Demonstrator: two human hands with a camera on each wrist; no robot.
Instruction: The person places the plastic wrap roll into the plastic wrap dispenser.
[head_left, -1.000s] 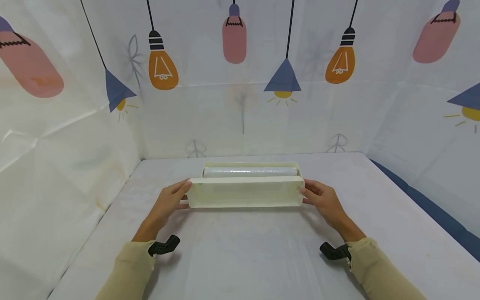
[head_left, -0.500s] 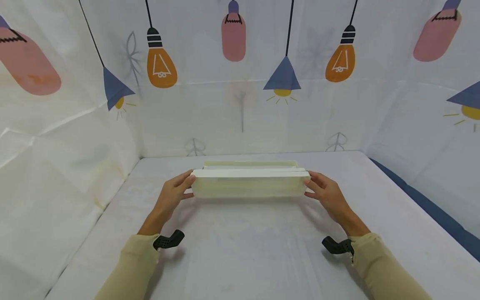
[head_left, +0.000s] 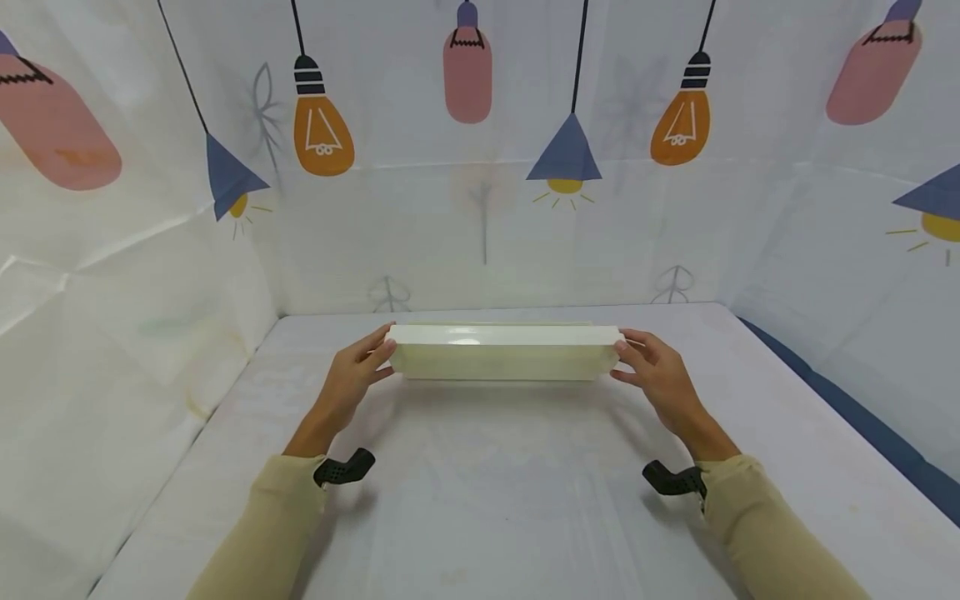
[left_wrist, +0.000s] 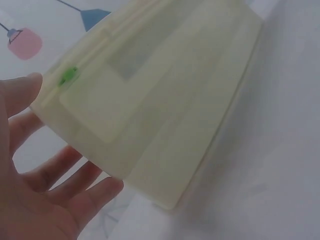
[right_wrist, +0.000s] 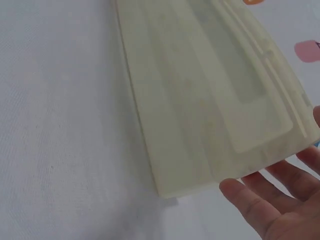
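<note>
A long cream plastic cling film dispenser [head_left: 502, 362] sits crosswise toward the back of the table, its glossy lid [head_left: 502, 335] lying over the top. The roll inside is hidden now. My left hand [head_left: 356, 377] pinches the lid's left end between thumb and fingers. At the opposite end, my right hand [head_left: 660, 379] holds the lid the same way, thumb in front. In the left wrist view, a small green piece [left_wrist: 69, 76] shows near the lid's edge, beside the left thumb.
White cloth covers the table [head_left: 480, 500]. Behind it hangs a white curtain [head_left: 420, 233] printed with lamps and bulbs, and similar sheets close in both sides. A dark blue strip [head_left: 855, 408] runs along the right edge. Each wrist wears a black camera mount [head_left: 345, 467].
Both hands have raised the lid's front and tipped it back over the dispenser, covering the film roll that showed a second ago. The hands moved slightly up and away.
</note>
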